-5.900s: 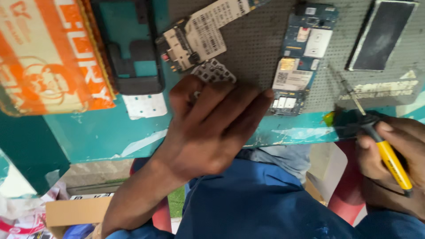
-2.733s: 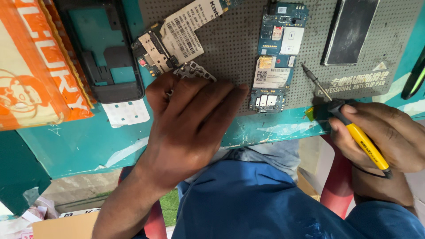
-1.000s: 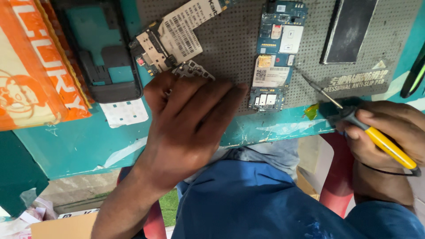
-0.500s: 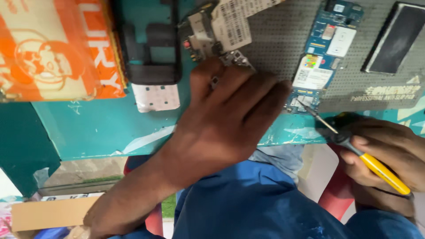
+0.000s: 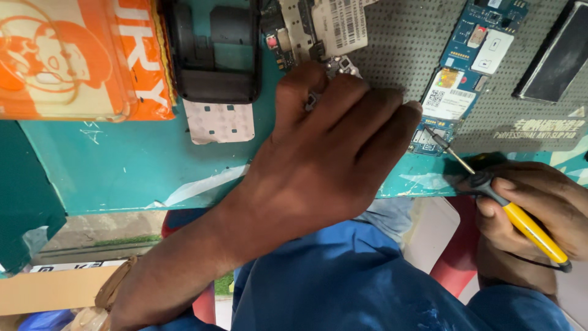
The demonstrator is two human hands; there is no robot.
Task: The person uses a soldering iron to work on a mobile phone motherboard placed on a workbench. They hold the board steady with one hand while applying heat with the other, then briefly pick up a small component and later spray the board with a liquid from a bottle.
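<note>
Head view, looking down at a teal workbench (image 5: 153, 178) with a grey perforated anti-slip mat (image 5: 398, 49) at its far side. Your left hand (image 5: 331, 153) lies palm down across the near edge of the mat, fingers spread a little and pointing toward 1 o'clock. It holds nothing that shows; the fingertips press close to a small metal keypad frame (image 5: 340, 64), though how much of that part sits under your hand is hard to tell.

Your right hand (image 5: 539, 208) sits at 4 o'clock, closed around a yellow-handled screwdriver (image 5: 520, 220). The shaft runs toward 10 o'clock, and its tip now rests on the lower end of the blue circuit board (image 5: 465, 73) on the mat. A second ago the tip hung off the board, just beside its near corner, so the tool has come in to meet the work. Your left hand has hardly shifted on the mat.

At 11 o'clock lies a black phone housing (image 5: 211, 55) with a white keypad membrane (image 5: 219, 121) just below it. A second board with a white label (image 5: 324, 27) lies at 12 o'clock. An orange packet (image 5: 79, 58) sits at 10 o'clock, and a dark screen panel (image 5: 554, 58) at 2 o'clock.

With the tip on the board and your left hand steadying nearby, the screwdriver work on that board looks to be starting.
</note>
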